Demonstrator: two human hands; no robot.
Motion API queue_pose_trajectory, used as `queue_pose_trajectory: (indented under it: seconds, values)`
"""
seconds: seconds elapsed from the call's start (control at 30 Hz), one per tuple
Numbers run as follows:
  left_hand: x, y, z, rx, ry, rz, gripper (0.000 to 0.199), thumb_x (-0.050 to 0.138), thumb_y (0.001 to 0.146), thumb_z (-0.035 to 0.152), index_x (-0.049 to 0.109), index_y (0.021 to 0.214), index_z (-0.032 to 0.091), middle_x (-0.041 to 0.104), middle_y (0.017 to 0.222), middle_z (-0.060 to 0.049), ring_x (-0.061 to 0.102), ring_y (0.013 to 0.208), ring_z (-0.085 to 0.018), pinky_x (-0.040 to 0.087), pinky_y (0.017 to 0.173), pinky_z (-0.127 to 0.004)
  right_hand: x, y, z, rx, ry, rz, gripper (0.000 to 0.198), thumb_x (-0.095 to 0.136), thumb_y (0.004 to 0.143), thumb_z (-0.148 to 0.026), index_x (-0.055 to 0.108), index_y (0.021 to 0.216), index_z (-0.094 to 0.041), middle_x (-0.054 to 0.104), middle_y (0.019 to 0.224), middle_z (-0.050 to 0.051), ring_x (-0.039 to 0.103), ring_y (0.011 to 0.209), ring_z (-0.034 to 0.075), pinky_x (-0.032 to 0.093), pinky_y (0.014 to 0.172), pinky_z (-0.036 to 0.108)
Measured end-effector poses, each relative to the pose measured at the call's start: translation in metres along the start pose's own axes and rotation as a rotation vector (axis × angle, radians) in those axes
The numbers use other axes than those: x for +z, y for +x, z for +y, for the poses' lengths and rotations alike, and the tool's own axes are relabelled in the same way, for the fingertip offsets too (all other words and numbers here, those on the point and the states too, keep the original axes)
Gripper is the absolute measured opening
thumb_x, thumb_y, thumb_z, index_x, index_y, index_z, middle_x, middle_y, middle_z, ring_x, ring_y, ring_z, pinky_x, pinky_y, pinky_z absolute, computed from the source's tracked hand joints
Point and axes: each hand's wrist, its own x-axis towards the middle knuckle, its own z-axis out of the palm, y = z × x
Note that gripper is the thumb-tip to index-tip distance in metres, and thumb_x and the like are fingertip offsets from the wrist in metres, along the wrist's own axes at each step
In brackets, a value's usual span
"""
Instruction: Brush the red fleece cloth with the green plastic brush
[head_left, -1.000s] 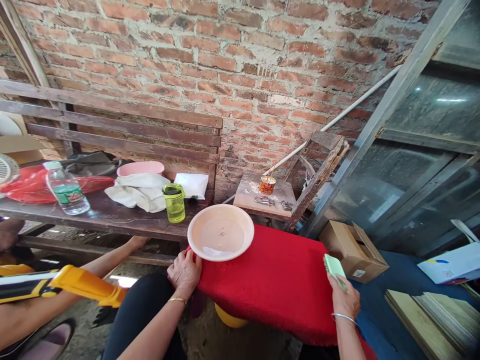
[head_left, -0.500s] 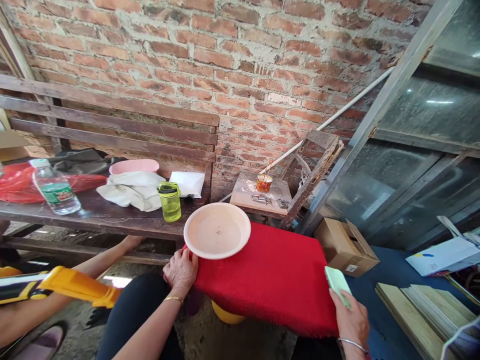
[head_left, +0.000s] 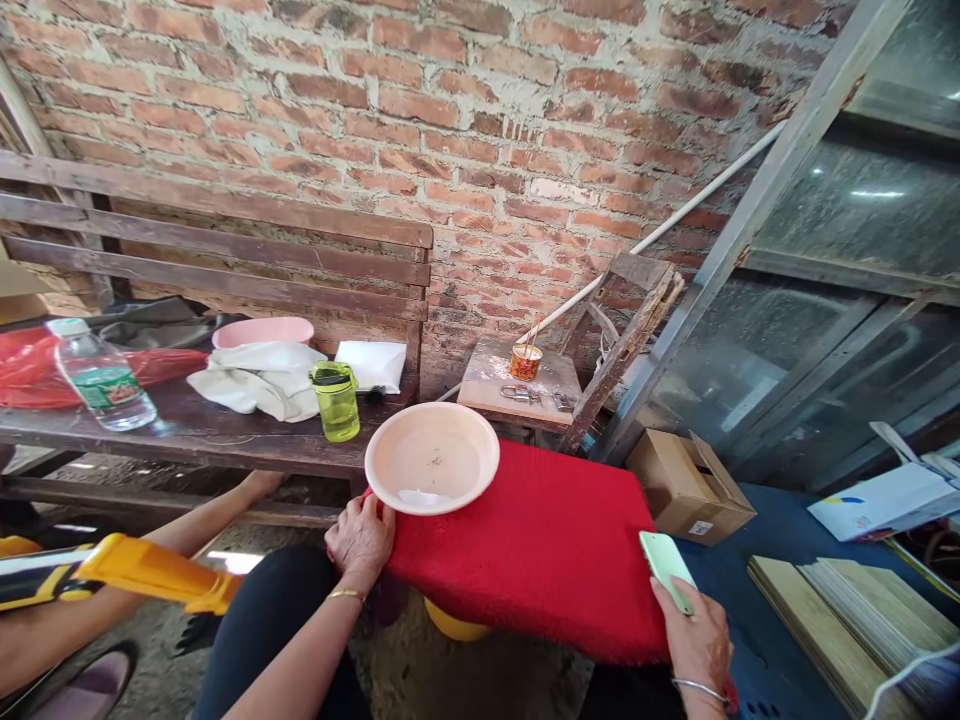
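Note:
My left hand [head_left: 361,541] curls over the left corner of a red cloth [head_left: 555,550] that covers a low surface, its fingers bent on the cloth just below a basin's rim. The pale pink round basin [head_left: 431,415] stands on the cloth's left end, with a bright patch of reflection and small dark specks inside. At the cloth's right edge, my right hand [head_left: 696,632] is closed around a light green phone-shaped thing [head_left: 666,568], thumb on one side. The hand covers its lower end.
A wooden bench [head_left: 247,440] at left bears a water bottle [head_left: 101,380], a green cup [head_left: 336,402] and white cloth [head_left: 259,380]. Behind the basin, a chair [head_left: 480,385] holds a paper tub [head_left: 526,361]. A cardboard box [head_left: 686,485] stands right. Another person's arm [head_left: 202,515] reaches in at left.
My right hand and the green thing have shifted slightly left, and the thing is turned a little. A bright reflection now shows in the basin. The left hand stays put.

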Motion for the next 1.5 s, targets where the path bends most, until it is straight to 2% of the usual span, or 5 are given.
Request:
queue_pose_trajectory:
  seconds: [0.2,0.53,0.93,1.2,1.5]
  values:
    - [0.000,0.000,-0.001,0.005,0.002,-0.005,0.026,0.049,0.094,0.035,0.067,0.105,0.020,0.062,0.115,-0.009,0.057,0.101,-0.027,0.034,0.077,-0.035,-0.004,0.012,0.014,0.263,-0.011,0.085,0.067,0.046,0.071,-0.079,0.071,0.106,-0.027,0.062,0.113,0.016,0.057,0.109,0.041,0.046,0.088,0.055]
    - [0.001,-0.001,0.001,-0.006,-0.014,0.013,0.027,0.051,0.092,0.036,0.068,0.106,0.019,0.061,0.115,-0.010,0.056,0.102,-0.027,0.034,0.080,-0.037,-0.009,0.009,-0.017,0.198,-0.079,0.079,0.067,0.043,0.076,-0.076,0.070,0.110,-0.025,0.059,0.118,0.018,0.056,0.105,0.040,0.043,0.087,0.058]
    - [-0.006,-0.002,0.004,-0.001,-0.012,0.003,0.026,0.049,0.094,0.035,0.067,0.104,0.019,0.062,0.111,-0.010,0.056,0.102,-0.026,0.033,0.079,-0.035,0.071,-0.134,-0.159,-0.822,0.259,-0.299,0.026,0.064,0.079,-0.054,0.072,0.090,-0.031,0.065,0.101,0.004,0.062,0.094,0.024,0.046,0.082,0.038]
    - [0.003,-0.001,0.001,-0.010,-0.073,0.012,0.027,0.051,0.093,0.036,0.068,0.107,0.020,0.061,0.116,-0.010,0.054,0.104,-0.027,0.032,0.083,-0.037,0.050,-0.073,-0.112,-0.354,0.137,-0.012,0.060,0.044,0.077,-0.078,0.071,0.087,-0.025,0.062,0.091,0.011,0.061,0.086,0.033,0.046,0.070,0.043]
    - [0.004,-0.001,0.001,-0.002,-0.080,0.020,0.027,0.050,0.093,0.035,0.068,0.109,0.021,0.060,0.116,-0.011,0.054,0.105,-0.027,0.031,0.085,-0.037,0.072,-0.134,-0.150,-0.686,0.251,-0.271,0.054,0.048,0.079,-0.077,0.070,0.084,-0.028,0.066,0.097,0.006,0.063,0.092,0.026,0.044,0.077,0.039]
